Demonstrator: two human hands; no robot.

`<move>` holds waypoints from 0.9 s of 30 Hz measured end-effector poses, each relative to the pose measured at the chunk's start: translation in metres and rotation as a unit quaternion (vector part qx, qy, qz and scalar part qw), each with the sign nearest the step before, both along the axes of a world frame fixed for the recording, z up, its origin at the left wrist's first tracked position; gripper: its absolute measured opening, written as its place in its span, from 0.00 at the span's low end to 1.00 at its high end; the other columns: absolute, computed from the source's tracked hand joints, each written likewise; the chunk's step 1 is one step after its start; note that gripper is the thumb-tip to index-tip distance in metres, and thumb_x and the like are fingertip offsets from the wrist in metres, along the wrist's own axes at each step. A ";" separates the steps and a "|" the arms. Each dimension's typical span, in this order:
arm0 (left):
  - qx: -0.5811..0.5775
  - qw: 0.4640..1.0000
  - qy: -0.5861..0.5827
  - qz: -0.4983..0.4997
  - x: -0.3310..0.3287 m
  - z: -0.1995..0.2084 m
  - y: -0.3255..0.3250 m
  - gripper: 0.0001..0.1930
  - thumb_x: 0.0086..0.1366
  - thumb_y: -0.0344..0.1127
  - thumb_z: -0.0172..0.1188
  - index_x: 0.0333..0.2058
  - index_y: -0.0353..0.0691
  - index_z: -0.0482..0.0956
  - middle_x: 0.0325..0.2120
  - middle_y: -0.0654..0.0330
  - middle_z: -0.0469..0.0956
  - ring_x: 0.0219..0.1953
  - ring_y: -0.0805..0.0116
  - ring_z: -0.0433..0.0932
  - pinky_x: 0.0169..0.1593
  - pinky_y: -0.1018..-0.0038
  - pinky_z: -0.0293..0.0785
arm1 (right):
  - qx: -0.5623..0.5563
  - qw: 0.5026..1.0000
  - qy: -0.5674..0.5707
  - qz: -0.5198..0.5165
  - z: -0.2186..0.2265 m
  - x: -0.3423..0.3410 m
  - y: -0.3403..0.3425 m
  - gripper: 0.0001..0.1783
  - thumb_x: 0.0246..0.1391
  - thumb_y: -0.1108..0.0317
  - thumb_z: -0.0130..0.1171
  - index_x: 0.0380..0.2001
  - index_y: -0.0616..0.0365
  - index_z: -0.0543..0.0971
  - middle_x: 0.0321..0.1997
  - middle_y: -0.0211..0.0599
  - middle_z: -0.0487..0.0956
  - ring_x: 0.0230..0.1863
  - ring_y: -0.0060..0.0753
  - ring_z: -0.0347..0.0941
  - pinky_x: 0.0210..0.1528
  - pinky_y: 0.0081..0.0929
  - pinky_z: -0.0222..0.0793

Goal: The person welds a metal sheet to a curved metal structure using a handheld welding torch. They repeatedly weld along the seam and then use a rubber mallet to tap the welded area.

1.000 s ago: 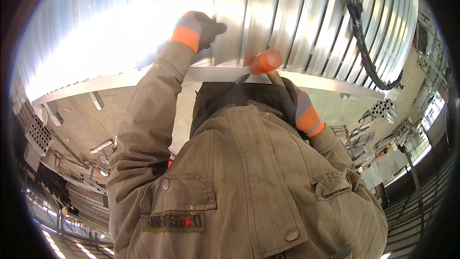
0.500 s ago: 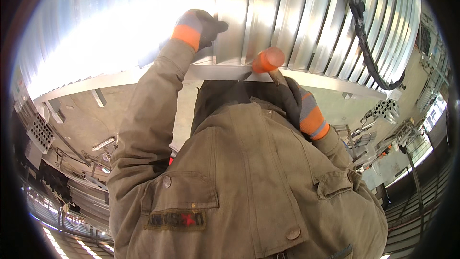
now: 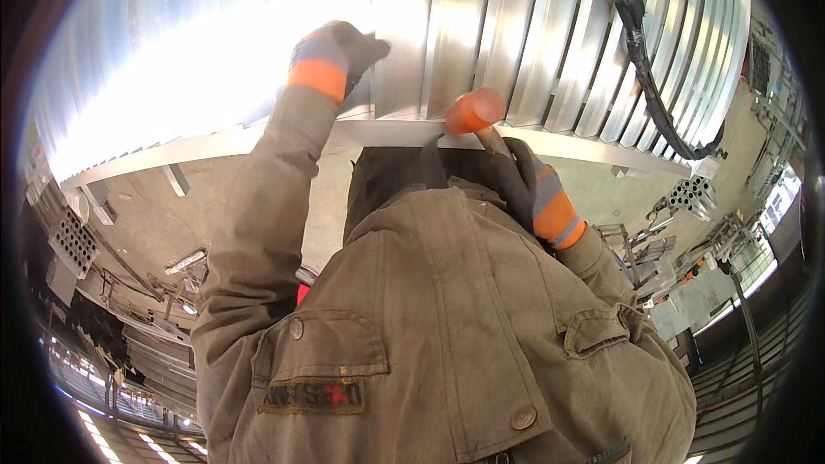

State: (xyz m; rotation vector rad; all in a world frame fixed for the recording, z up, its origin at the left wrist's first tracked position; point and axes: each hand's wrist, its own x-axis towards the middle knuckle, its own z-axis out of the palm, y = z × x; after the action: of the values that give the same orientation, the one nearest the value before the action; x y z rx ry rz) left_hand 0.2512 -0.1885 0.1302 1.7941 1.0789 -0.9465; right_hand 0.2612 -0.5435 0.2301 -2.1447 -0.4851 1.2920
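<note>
Holding the mallet point(image 3: 475, 111) near its head, the right hand point(image 3: 534, 193) has its fingers clamped round the handle point(image 3: 492, 141), and the orange head sits over the rail point(image 3: 395, 131), by the near ends of the slats point(image 3: 455, 43); whether it touches metal, I cannot tell. Such a short grip probably suits small, controlled taps, since the head's weight lies close to the wrist; a fuller swing would call for a hold lower down. Any blow is best brought in with the face flat to the metal, because a tilted edge could dent bright, thin-looking slats (even a soft head can leave a mark). The left hand point(image 3: 339, 56) lies further left over the slats, its fingers curled in and one digit pointing right; whether they close on a slat or merely rest there, I cannot tell. Its place beside the mallet, well apart from it, seems a sound one, and steadying from there should leave the digits out of the striking line. Glare whitens the slats around that glove, so judging gaps by feel may work better there than by eye. Beyond, at the right, a black cable point(image 3: 640, 43) hangs across the slats, clear of the mallet and worth minding if the work shifts that way.
</note>
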 end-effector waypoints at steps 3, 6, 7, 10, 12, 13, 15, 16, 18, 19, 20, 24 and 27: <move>0.019 0.997 -0.070 0.009 0.002 0.015 -0.013 0.27 0.62 0.57 0.78 0.45 0.38 0.90 0.28 0.61 0.84 0.25 0.72 0.77 0.29 0.70 0.77 | -0.045 0.991 0.065 -0.110 0.004 0.006 -0.001 0.21 0.77 0.58 0.57 0.61 0.63 0.76 0.43 0.57 0.84 0.44 0.59 0.84 0.43 0.47 0.77; -0.056 0.995 -0.029 -0.072 0.023 0.011 -0.037 0.27 0.63 0.58 0.76 0.49 0.41 0.91 0.29 0.62 0.87 0.26 0.71 0.80 0.32 0.70 0.80 | 0.020 0.999 -0.048 -0.010 0.002 0.011 -0.003 0.19 0.77 0.60 0.57 0.60 0.63 0.76 0.41 0.54 0.83 0.41 0.55 0.83 0.41 0.45 0.76; -0.025 0.995 -0.032 -0.087 0.028 0.008 -0.048 0.27 0.63 0.58 0.76 0.50 0.41 0.91 0.30 0.61 0.87 0.26 0.71 0.81 0.32 0.70 0.80 | 0.037 0.996 -0.077 0.013 0.001 0.012 -0.003 0.19 0.77 0.61 0.57 0.60 0.63 0.76 0.41 0.53 0.83 0.40 0.53 0.83 0.41 0.45 0.76; 0.001 0.995 -0.012 -0.100 0.040 -0.006 -0.055 0.27 0.62 0.58 0.76 0.48 0.41 0.92 0.31 0.61 0.88 0.26 0.70 0.82 0.33 0.70 0.81 | 0.062 0.990 -0.116 0.039 0.001 0.014 -0.005 0.17 0.77 0.62 0.57 0.59 0.63 0.77 0.42 0.52 0.83 0.38 0.52 0.82 0.41 0.44 0.76; -0.006 0.995 0.007 -0.103 0.043 -0.014 -0.054 0.27 0.62 0.59 0.76 0.47 0.40 0.92 0.30 0.61 0.88 0.26 0.70 0.81 0.33 0.70 0.81 | 0.081 0.986 -0.137 0.056 0.003 0.016 -0.005 0.16 0.76 0.63 0.57 0.58 0.63 0.77 0.43 0.51 0.82 0.37 0.52 0.82 0.41 0.43 0.76; -0.008 0.994 0.012 -0.106 0.044 -0.018 -0.053 0.27 0.62 0.59 0.75 0.46 0.40 0.92 0.30 0.62 0.88 0.26 0.70 0.81 0.34 0.69 0.81 | 0.072 0.989 -0.123 0.036 0.005 0.017 -0.004 0.16 0.76 0.64 0.57 0.57 0.63 0.78 0.43 0.51 0.82 0.37 0.52 0.83 0.40 0.43 0.77; -0.023 0.995 0.027 -0.098 0.045 -0.022 -0.049 0.26 0.62 0.59 0.75 0.45 0.40 0.92 0.29 0.62 0.88 0.25 0.70 0.81 0.34 0.69 0.81 | 0.060 0.992 -0.107 -0.002 0.009 0.021 -0.002 0.15 0.75 0.64 0.59 0.57 0.63 0.78 0.43 0.51 0.82 0.37 0.50 0.83 0.39 0.41 0.77; -0.036 0.995 0.037 -0.085 0.046 -0.024 -0.048 0.25 0.62 0.58 0.75 0.44 0.40 0.92 0.29 0.62 0.88 0.25 0.71 0.80 0.34 0.69 0.81 | 0.052 0.993 -0.104 -0.017 0.011 0.022 -0.001 0.15 0.75 0.64 0.60 0.57 0.63 0.78 0.42 0.50 0.83 0.37 0.49 0.83 0.39 0.40 0.77; -0.038 0.994 0.045 -0.093 0.047 -0.024 -0.048 0.23 0.63 0.57 0.72 0.41 0.41 0.92 0.29 0.60 0.88 0.28 0.65 0.83 0.38 0.66 0.82 | 0.012 0.991 -0.113 -0.071 0.013 0.030 -0.001 0.17 0.73 0.63 0.63 0.58 0.62 0.79 0.38 0.49 0.84 0.35 0.45 0.84 0.37 0.38 0.78; -0.028 0.992 0.046 -0.113 0.047 -0.022 -0.050 0.23 0.64 0.58 0.68 0.39 0.42 0.92 0.29 0.58 0.89 0.32 0.58 0.85 0.43 0.63 0.83 | -0.043 0.980 -0.058 -0.185 0.014 0.035 -0.003 0.19 0.72 0.62 0.65 0.58 0.61 0.79 0.35 0.48 0.85 0.34 0.41 0.85 0.35 0.37 0.78; -0.017 0.990 0.045 -0.133 0.046 -0.020 -0.050 0.23 0.65 0.58 0.65 0.36 0.42 0.92 0.29 0.56 0.89 0.36 0.52 0.88 0.48 0.60 0.83 | -0.016 0.975 -0.110 -0.193 0.011 0.043 -0.005 0.21 0.76 0.58 0.61 0.59 0.65 0.79 0.34 0.30 0.81 0.33 0.19 0.76 0.35 0.24 0.74; 0.009 0.998 -0.018 -0.061 0.031 -0.010 -0.060 0.28 0.60 0.56 0.78 0.49 0.40 0.90 0.29 0.62 0.89 0.25 0.71 0.82 0.34 0.71 0.81 | -0.041 0.936 -0.311 -0.157 -0.004 0.118 -0.036 0.28 0.73 0.53 0.67 0.63 0.65 0.79 0.41 0.35 0.85 0.42 0.23 0.79 0.44 0.26 0.77; 0.012 0.999 -0.024 0.020 0.022 -0.010 -0.072 0.27 0.60 0.57 0.77 0.48 0.40 0.91 0.29 0.62 0.89 0.25 0.71 0.82 0.34 0.71 0.80 | -0.039 0.878 -0.442 -0.179 -0.035 0.222 -0.066 0.29 0.66 0.45 0.72 0.59 0.56 0.86 0.48 0.51 0.90 0.47 0.42 0.88 0.53 0.38 0.80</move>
State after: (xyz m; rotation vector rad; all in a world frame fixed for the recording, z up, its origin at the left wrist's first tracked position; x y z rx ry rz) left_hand 0.2732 -0.2605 0.1206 1.7980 1.0964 -0.8660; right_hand 0.4827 -0.6093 0.1949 -2.6519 -0.3457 0.0692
